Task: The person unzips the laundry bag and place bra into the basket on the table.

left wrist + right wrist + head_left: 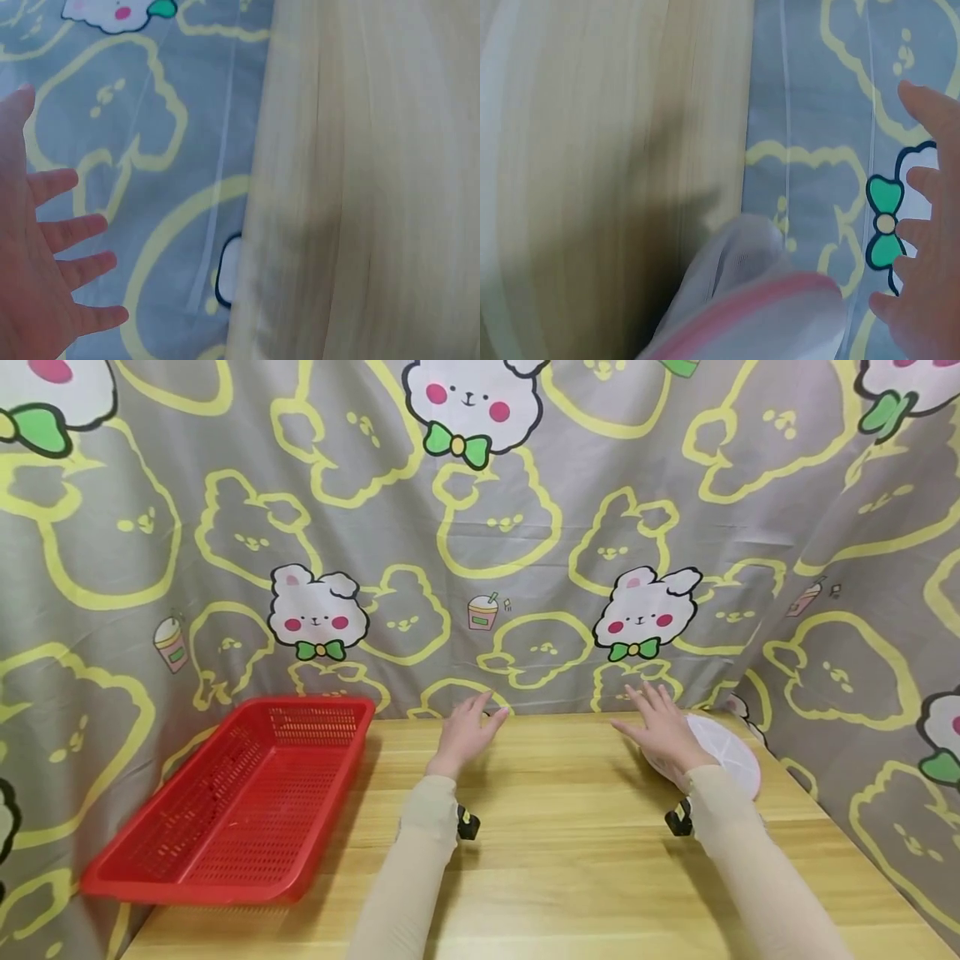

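My left hand [467, 733] hovers above the wooden table with its fingers spread, to the right of a red plastic basket [330, 810]. In the left wrist view the left hand [45, 277] holds nothing. My right hand [660, 731], fingers apart, is over the table's far right part. Beside and partly behind it is a white round thing [726, 756] with a pale pink edge; the hand and sleeve cover some of it. The right wrist view shows this white thing [780, 322] with a pink band, its kind unclear, apart from the right hand [926, 247].
The wooden table [555, 877] reaches back to a grey curtain [517, 660] printed with yellow outlines and white cartoon animals. The curtain also runs along the left and right sides. A black wrist mount [467, 822] is on the left sleeve, another mount [679, 817] on the right.
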The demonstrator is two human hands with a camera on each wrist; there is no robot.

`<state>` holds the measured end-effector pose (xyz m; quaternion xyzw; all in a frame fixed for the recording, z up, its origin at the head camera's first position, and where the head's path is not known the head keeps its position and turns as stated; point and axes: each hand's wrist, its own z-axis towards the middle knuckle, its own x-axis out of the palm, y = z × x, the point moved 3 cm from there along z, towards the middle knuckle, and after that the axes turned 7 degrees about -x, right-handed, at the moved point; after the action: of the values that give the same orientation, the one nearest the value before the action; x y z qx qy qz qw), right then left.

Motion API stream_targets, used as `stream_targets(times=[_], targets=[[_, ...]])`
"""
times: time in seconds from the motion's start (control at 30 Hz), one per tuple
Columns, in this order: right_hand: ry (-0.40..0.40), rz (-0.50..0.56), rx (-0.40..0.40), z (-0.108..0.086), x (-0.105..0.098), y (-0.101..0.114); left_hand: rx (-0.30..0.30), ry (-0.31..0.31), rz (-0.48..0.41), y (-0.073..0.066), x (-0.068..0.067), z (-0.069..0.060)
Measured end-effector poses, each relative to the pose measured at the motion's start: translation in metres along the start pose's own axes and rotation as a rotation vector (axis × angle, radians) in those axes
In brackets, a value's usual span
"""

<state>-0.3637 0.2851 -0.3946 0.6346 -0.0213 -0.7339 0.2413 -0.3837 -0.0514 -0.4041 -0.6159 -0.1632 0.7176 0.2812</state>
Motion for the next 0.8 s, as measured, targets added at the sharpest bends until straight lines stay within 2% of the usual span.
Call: stream_targets(times=[0.27, 0.43, 0.8], targets=[[-0.031, 0.04, 0.029, -0.015, 0.0, -0.025, 0.06, -0.007, -0.033, -0.021, 0.011, -0.002], [-0.037, 0.082, 0.038, -0.026, -0.001, -0.038, 0.069, -0.009, -0.073, -0.03, 0.018, -0.003], [-0.088, 0.07, 0.072, -0.048, -0.006, -0.061, 0.068, 0.053, -0.275, -0.05, 0.041, -0.008]])
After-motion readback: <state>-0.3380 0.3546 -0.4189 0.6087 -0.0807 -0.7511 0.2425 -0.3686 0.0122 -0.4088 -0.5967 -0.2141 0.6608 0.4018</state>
